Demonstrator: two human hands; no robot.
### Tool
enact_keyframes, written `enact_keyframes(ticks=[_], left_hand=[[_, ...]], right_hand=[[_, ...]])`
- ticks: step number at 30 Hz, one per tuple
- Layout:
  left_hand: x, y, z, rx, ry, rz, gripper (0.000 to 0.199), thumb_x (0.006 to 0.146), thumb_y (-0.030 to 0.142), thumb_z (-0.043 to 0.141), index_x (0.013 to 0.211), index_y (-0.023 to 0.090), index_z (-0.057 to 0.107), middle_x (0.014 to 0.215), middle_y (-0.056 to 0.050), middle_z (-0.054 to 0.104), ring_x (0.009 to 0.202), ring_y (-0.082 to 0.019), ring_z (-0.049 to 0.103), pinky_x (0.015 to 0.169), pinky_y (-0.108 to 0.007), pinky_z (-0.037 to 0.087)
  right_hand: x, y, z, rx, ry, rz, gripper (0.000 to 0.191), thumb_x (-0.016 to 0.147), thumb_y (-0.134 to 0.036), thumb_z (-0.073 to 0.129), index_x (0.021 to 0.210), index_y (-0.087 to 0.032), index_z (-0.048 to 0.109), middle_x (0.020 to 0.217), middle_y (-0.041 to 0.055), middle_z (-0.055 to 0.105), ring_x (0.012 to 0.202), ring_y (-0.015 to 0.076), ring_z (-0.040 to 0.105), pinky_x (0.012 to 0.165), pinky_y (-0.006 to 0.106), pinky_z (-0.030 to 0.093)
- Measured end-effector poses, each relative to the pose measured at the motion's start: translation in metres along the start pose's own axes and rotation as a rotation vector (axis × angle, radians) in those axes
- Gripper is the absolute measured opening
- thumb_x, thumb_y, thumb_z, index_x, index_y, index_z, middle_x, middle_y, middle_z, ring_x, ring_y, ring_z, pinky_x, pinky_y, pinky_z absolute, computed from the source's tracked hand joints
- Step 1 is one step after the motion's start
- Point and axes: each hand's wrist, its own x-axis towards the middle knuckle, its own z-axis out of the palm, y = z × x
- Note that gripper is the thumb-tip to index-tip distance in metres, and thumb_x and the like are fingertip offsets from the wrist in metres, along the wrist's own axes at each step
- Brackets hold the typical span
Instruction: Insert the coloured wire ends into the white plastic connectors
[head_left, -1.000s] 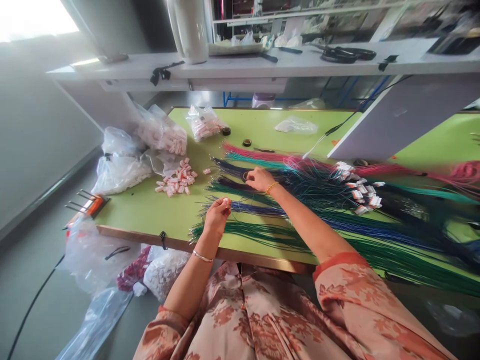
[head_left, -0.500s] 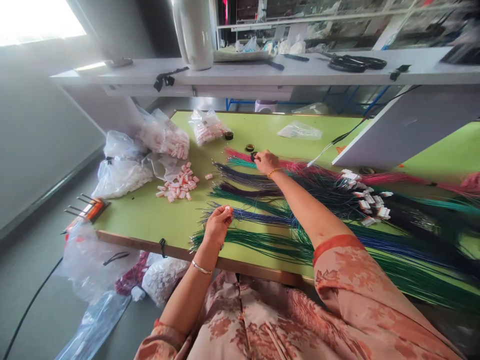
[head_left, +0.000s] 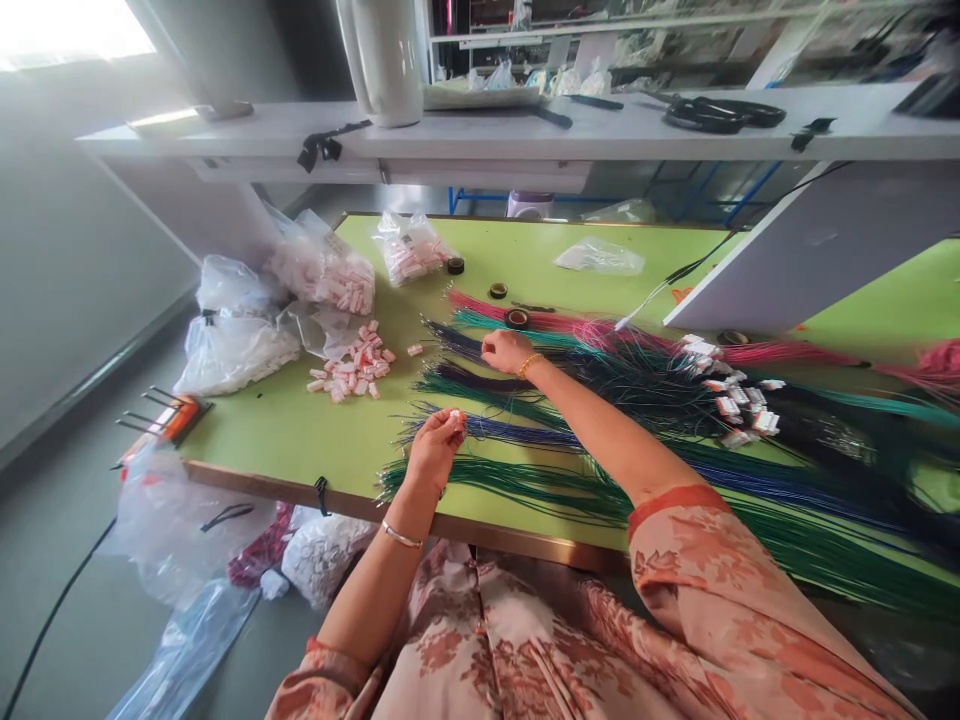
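Orange stand (head_left: pixel 178 422): set at the left corner of the green table (head_left: pixel 300 440), thin metal prongs pointing out to the left.
Plastic bags (head_left: pixel 319 270): grouped behind and to the right, see-through, filled with small pale and orange-and-white pieces.
Loose connectors (head_left: pixel 352 365): heaped in front of the bags, orange and white, one lying apart on the right.
Left hand (head_left: pixel 433 445): raised near the table's front edge, beside the blue wires (head_left: pixel 517 430), thumb and fingertips pinched narrow.
Held connector (head_left: pixel 457 420): small, orange and white, gripped at the very tips of the left thumb and fingers, partly covered by them.
Right hand (head_left: pixel 508 353): stretched farther across, palm down at the dark wires (head_left: pixel 461 343), fingertips drawn close together; too small to tell whether a strand is pinched.
Black tape roll (head_left: pixel 516 319): lying flat just beyond the right hand, by the pink wires (head_left: pixel 551 318).
Green wires (head_left: pixel 525 480): running rightward along the front edge, nearest the body.
Connector cluster (head_left: pixel 739 395): bunched over the wires, well right of both hands, mostly white.
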Motion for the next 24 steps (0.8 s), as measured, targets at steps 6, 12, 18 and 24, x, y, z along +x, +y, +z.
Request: enact_keyframes(ticks=[6, 12, 18, 24], left_hand=[[0.001, 0.000, -0.001, -0.004, -0.003, -0.001, 0.030, 0.062, 0.023, 0.084, 0.084, 0.014, 0.065, 0.077, 0.000, 0.065, 0.067, -0.006, 0.057, 0.067, -0.020, 0.045], [-0.001, 0.000, -0.001, 0.008, -0.024, 0.008, 0.031, 0.061, 0.025, 0.085, 0.083, 0.015, 0.066, 0.077, 0.000, 0.064, 0.066, -0.006, 0.055, 0.068, -0.021, 0.045], [-0.001, 0.000, 0.000, 0.005, -0.008, 0.008, 0.035, 0.057, 0.027, 0.087, 0.082, 0.014, 0.067, 0.075, 0.000, 0.064, 0.066, -0.007, 0.055, 0.066, -0.020, 0.045], [0.000, -0.001, -0.002, -0.005, -0.001, -0.001, 0.034, 0.057, 0.026, 0.086, 0.082, 0.015, 0.066, 0.077, 0.000, 0.065, 0.066, -0.007, 0.055, 0.066, -0.020, 0.045]], right_hand=[[-0.003, -0.003, 0.009, -0.110, -0.031, 0.011, 0.021, 0.087, -0.021, 0.050, 0.092, -0.017, 0.071, 0.103, 0.0110, 0.070, 0.089, 0.0190, 0.061, 0.072, 0.026, 0.041], [-0.005, -0.001, 0.007, -0.139, -0.002, -0.029, 0.027, 0.092, -0.021, 0.043, 0.107, -0.015, 0.065, 0.107, 0.0136, 0.068, 0.092, 0.0214, 0.061, 0.071, 0.028, 0.040], [0.004, -0.006, 0.011, -0.101, -0.012, -0.021, 0.022, 0.091, -0.025, 0.047, 0.095, -0.020, 0.068, 0.107, 0.0076, 0.066, 0.090, 0.0192, 0.060, 0.072, 0.027, 0.040], [0.006, -0.008, 0.012, -0.168, 0.004, -0.053, 0.023, 0.089, -0.019, 0.047, 0.102, -0.016, 0.065, 0.111, 0.0144, 0.066, 0.097, 0.0233, 0.061, 0.077, 0.029, 0.041]])
